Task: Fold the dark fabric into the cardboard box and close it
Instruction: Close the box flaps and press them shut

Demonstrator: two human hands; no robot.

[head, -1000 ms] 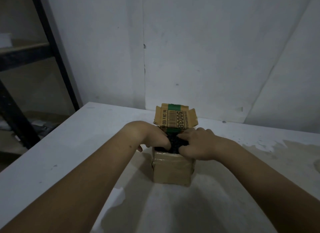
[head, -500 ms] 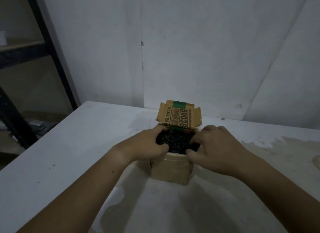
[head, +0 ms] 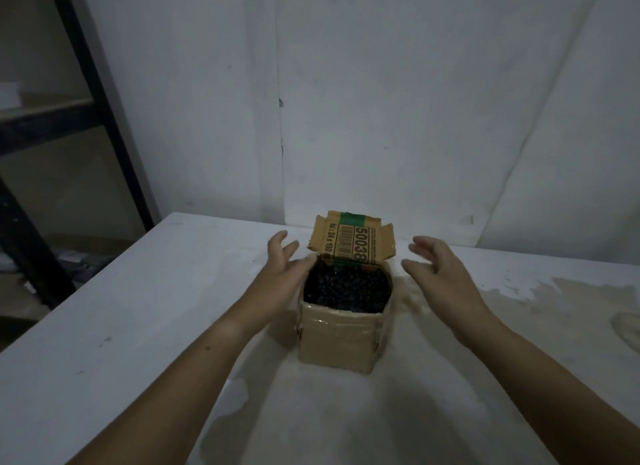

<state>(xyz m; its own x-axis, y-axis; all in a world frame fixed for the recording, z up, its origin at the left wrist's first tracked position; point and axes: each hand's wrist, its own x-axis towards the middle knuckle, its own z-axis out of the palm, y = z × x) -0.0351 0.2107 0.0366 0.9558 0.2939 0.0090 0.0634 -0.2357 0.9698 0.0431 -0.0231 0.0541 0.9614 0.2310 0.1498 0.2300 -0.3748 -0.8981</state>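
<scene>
A small cardboard box [head: 337,343] stands in the middle of the white table [head: 121,326]. Dark fabric [head: 346,288] fills it up to the rim. Its printed lid flap [head: 351,238] stands upright at the far side, with side tabs bent out. My left hand [head: 282,262] hovers at the box's left edge with fingers spread, the thumb close to the rim. My right hand [head: 438,269] floats to the right of the box, fingers loosely spread, apart from it. Neither hand holds anything.
A pale wall [head: 381,101] rises just behind the table. A dark metal shelf frame [head: 104,111] stands to the left past the table's edge. The right part of the table has a worn brown patch [head: 571,309].
Both hands have lifted off the fabric and spread apart to either side of the box. The fabric now lies uncovered inside.
</scene>
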